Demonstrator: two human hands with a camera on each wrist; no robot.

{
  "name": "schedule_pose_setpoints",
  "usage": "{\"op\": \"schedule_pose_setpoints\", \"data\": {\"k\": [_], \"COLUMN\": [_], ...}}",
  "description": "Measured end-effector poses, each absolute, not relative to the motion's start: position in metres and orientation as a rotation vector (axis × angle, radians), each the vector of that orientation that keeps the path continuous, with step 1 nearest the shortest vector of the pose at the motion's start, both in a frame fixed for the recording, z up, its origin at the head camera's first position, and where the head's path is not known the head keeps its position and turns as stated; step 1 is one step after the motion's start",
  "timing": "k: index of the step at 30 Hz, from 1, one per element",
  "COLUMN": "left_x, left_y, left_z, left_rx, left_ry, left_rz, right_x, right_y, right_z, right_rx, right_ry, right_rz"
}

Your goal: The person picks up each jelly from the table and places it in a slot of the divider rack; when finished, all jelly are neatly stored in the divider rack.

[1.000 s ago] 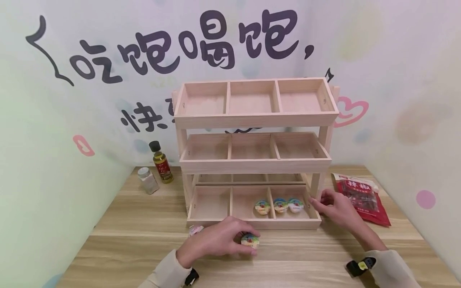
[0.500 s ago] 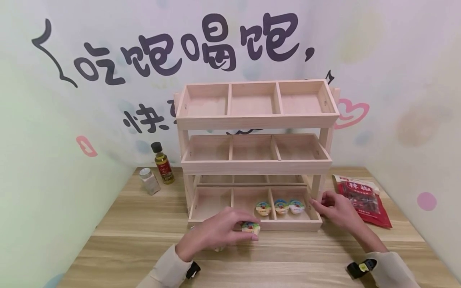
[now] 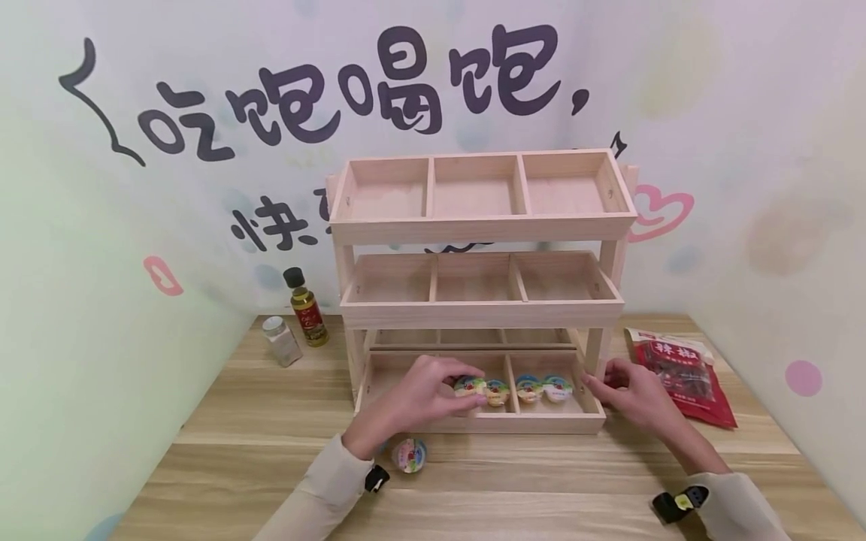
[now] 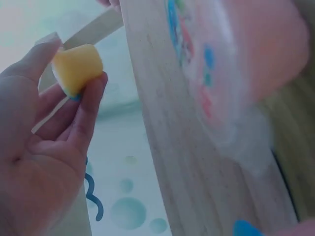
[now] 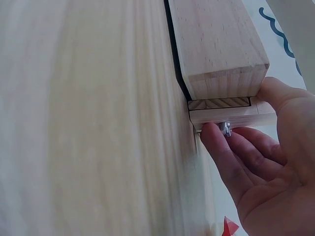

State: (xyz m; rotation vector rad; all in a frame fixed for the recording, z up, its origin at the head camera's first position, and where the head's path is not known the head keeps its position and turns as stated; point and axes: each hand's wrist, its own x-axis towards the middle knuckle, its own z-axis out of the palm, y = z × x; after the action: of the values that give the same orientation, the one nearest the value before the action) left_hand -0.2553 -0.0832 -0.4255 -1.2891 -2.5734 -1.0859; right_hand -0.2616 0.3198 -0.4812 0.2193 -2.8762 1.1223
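The cup [image 3: 469, 386] is just below mid-frame, at the middle section of the rack's [image 3: 482, 230] bottom tier [image 3: 534, 425], pinched between the left hand's [image 3: 422, 391] thumb and fingers. Can't tell if it's touching wood, or the neighbour cup [image 3: 496, 392] just right of it. I'd lower it lid up and loosen only once it sits flat, otherwise it could tip or bump the neighbour. The right hand [image 3: 632, 391], right of centre, grips the rack's right end low down, which imo should stop any sliding. Two more cups [image 3: 528, 388] sit in the right section. A loose cup [image 3: 409, 455] is on the table [image 3: 541, 488], bottom centre, so watch that sleeve [image 3: 331, 481]. Red bag [image 3: 683, 379] far right, bottle [image 3: 309, 315] and jar [image 3: 281, 342] over left.
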Motion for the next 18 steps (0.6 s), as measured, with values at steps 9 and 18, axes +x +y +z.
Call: {"op": "schedule_pose_setpoints", "data": {"k": [9, 18], "left_x": [-0.27, -0.286], "left_y": [-0.076, -0.075], "left_z": [-0.43, -0.442], "left_rx": [-1.181, -1.223], "left_ry": [-2.718, -2.854], "left_rz": [-1.084, -0.906], "right_x": [-0.264, -0.264], "right_y": [0.323, 0.323], "right_z": [-0.486, -0.486], "right_rx": [0.236, 0.229], "right_ry": [-2.857, -2.853], "right_rz": [1.123, 1.126]}}
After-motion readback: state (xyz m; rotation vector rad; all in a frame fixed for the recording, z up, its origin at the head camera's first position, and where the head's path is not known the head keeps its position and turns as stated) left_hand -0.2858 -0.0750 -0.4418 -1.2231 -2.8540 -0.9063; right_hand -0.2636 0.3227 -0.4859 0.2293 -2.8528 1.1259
